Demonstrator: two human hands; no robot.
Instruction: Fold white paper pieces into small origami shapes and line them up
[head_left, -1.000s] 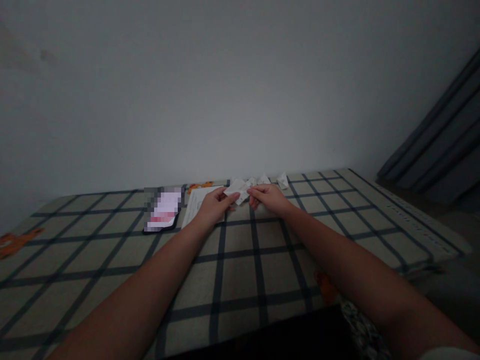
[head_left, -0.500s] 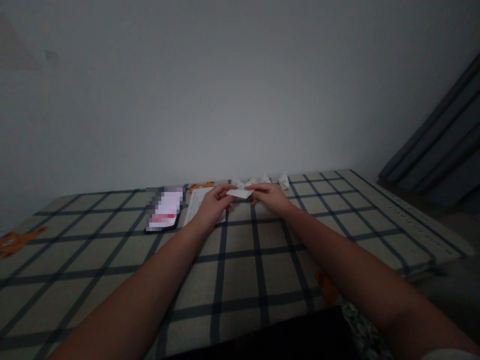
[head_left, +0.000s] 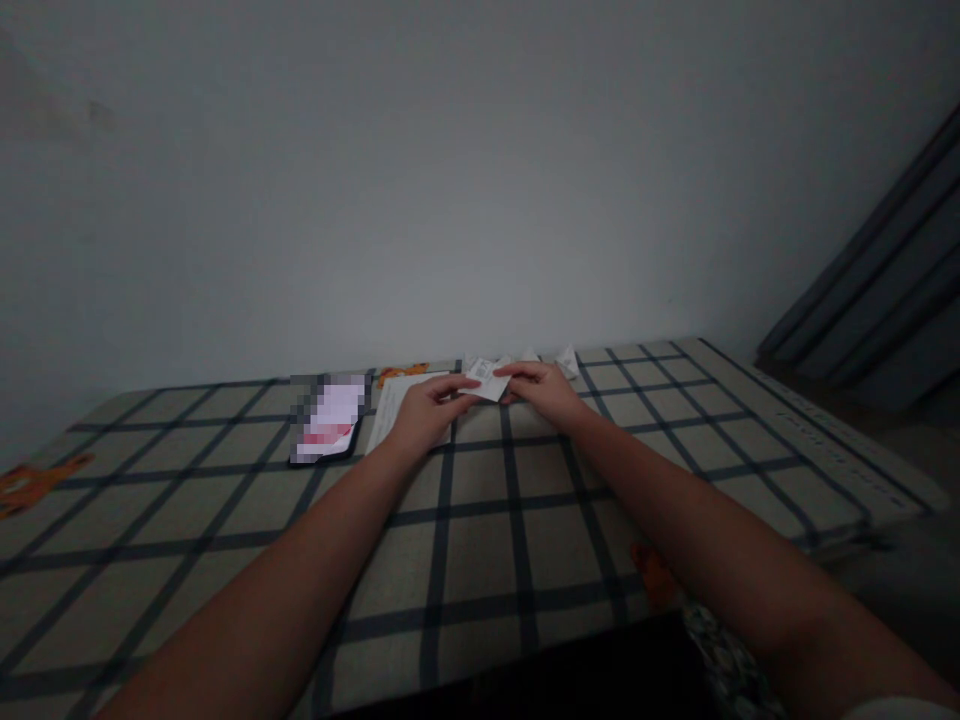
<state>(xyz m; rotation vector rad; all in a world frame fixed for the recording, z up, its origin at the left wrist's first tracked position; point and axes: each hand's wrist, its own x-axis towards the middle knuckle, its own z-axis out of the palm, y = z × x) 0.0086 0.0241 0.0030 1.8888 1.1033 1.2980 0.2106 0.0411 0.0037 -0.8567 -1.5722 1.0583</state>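
Note:
A small folded piece of white paper (head_left: pixel 487 386) with dark print on it is held above the checked cloth. My left hand (head_left: pixel 426 412) pinches its left side between thumb and fingers. On the opposite side my right hand (head_left: pixel 546 396) grips the paper, its lower fingers partly hidden. Just behind the hands stand several small folded white paper pieces, the rightmost one (head_left: pixel 568 361) showing most clearly; the paper and my right hand partly cover the others. A flat printed sheet (head_left: pixel 386 412) lies beneath and to the left of my left hand.
A phone (head_left: pixel 330 418) with a lit, blurred screen lies left of the sheet. The checked cloth (head_left: pixel 480 545) covers the surface up to the pale wall (head_left: pixel 480 200). A dark curtain (head_left: pixel 885 250) hangs at the far right.
The held paper has tilted or turned, so a printed face now shows where a plain white one did. Both hands keep hold, their fingers slightly shifted.

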